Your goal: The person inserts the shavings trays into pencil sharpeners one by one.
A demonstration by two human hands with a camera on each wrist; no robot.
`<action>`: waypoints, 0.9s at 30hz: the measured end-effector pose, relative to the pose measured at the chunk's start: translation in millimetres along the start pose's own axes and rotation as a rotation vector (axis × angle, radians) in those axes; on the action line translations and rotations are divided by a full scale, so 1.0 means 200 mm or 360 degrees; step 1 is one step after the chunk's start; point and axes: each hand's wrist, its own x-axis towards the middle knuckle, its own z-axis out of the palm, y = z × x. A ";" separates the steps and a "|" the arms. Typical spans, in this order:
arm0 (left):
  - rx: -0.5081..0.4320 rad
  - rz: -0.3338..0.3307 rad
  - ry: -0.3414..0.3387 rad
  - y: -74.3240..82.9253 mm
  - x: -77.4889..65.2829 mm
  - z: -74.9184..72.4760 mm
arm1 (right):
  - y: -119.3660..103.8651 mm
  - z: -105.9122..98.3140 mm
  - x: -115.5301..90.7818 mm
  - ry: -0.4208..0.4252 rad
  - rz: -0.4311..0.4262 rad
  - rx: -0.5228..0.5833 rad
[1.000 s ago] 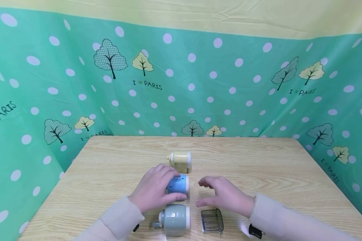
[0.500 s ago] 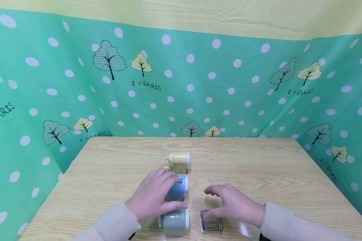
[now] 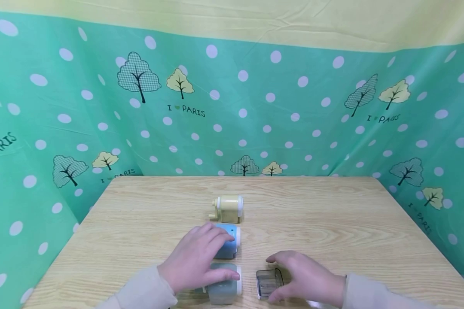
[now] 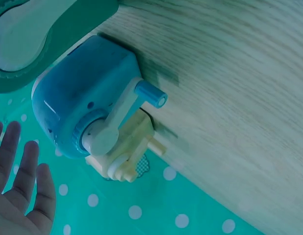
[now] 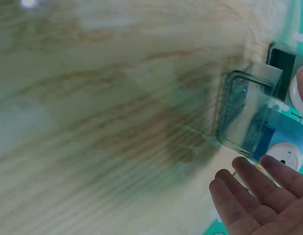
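Observation:
Three hand-crank pencil sharpeners stand in a row: a grey-green one [image 3: 221, 295] nearest, a blue one [image 3: 232, 248] in the middle and a cream one [image 3: 230, 208] farthest. My left hand [image 3: 196, 261] hovers over the near two with loosely bent fingers; in the left wrist view those fingers stand apart from the blue sharpener [image 4: 88, 83]. A see-through shavings drawer [image 3: 265, 281] lies right of the grey-green sharpener. Around its right side spreads my right hand [image 3: 308, 277], thumb and fingers apart. Its fingers [image 5: 259, 186] look straight beside the drawer [image 5: 242, 115] in the right wrist view.
The sharpeners rest on a light wood-grain table [image 3: 332, 214]. Their cranks, such as the blue one's crank [image 4: 117, 107], point left. A green dotted curtain [image 3: 201, 128] hangs behind the table and along both sides.
My right hand has moved nearer and slightly right, down to the shavings drawer. My left hand has drifted slightly nearer, partly covering the grey-green sharpener. The sharpeners stay in place.

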 end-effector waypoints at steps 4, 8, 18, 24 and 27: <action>-0.0010 0.0006 -0.0003 0.01 -0.01 0.00 | 0.02 0.02 -0.03 -0.0001 0.0004 -0.0028; -0.0028 0.0014 0.0000 0.02 -0.02 0.01 | 0.04 0.04 -0.04 -0.0009 0.0017 -0.0002; -0.0025 0.0075 0.0063 0.04 -0.04 0.03 | 0.07 0.07 -0.05 0.0016 -0.0010 -0.0015; -0.0036 0.0038 -0.0002 0.05 -0.04 0.03 | 0.08 0.07 -0.06 0.0011 -0.0002 -0.0018; -0.0048 0.0001 -0.0055 0.06 -0.05 0.03 | 0.08 0.07 -0.06 0.0010 -0.0006 -0.0016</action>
